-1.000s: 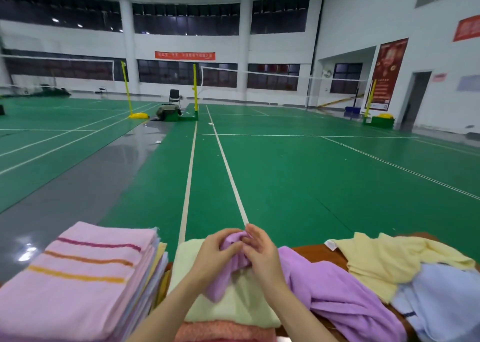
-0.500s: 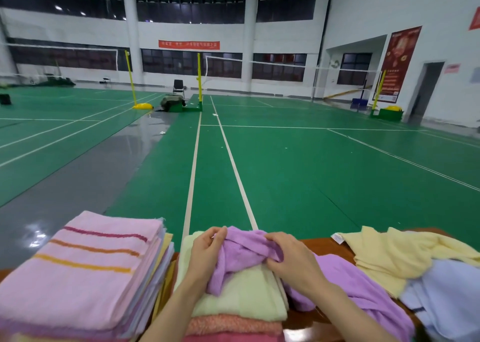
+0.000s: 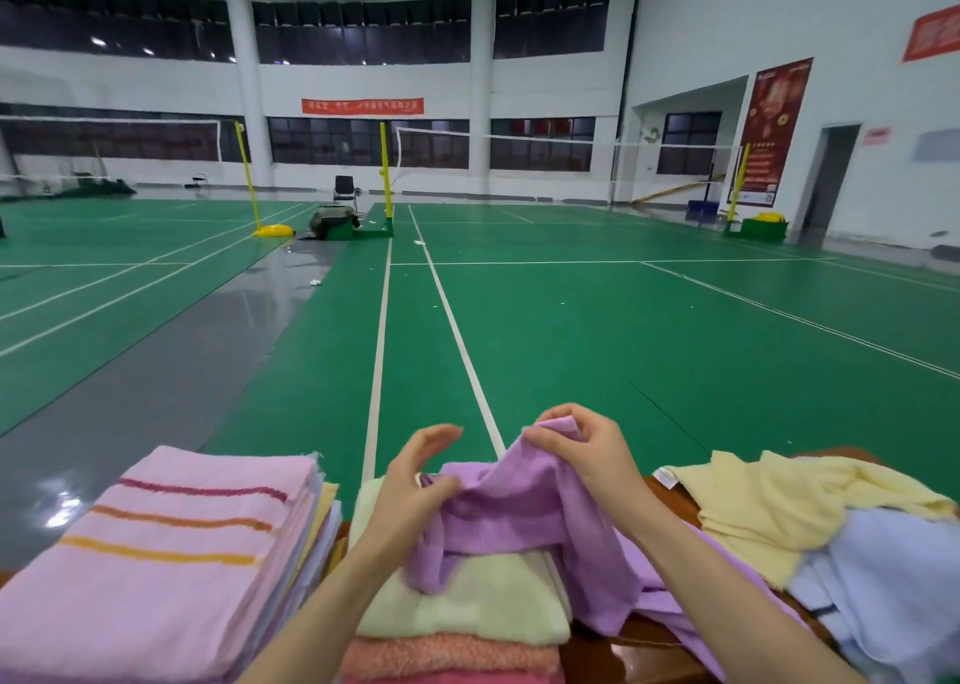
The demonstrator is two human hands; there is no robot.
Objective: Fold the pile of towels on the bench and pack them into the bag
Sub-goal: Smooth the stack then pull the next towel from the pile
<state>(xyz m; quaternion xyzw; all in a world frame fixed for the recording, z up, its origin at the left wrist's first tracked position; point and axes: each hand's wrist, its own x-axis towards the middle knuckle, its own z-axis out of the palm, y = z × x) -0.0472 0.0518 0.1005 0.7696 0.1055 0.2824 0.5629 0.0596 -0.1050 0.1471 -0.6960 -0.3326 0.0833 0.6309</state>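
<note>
A crumpled purple towel [image 3: 524, 506] lies across a small folded stack topped by a pale green towel [image 3: 478, 600]. My right hand [image 3: 587, 449] pinches one raised edge of the purple towel. My left hand [image 3: 415, 475] grips the same towel lower down at its left side, thumb and fingers around the cloth. On the left stands a taller folded stack with a pink striped towel [image 3: 166, 543] on top. Unfolded yellow [image 3: 779, 506] and light blue [image 3: 893, 579] towels lie heaped on the right. No bag is in view.
The brown wooden bench [image 3: 670, 501] shows between the heaps. Beyond it stretches a green badminton court with white lines, yellow net posts [image 3: 385, 174], a chair [image 3: 345, 192] and a dark bundle [image 3: 332, 220] far off.
My hands have moved apart along the purple towel. The right hand has lifted its edge up and to the right; the left hand has stayed low at the left.
</note>
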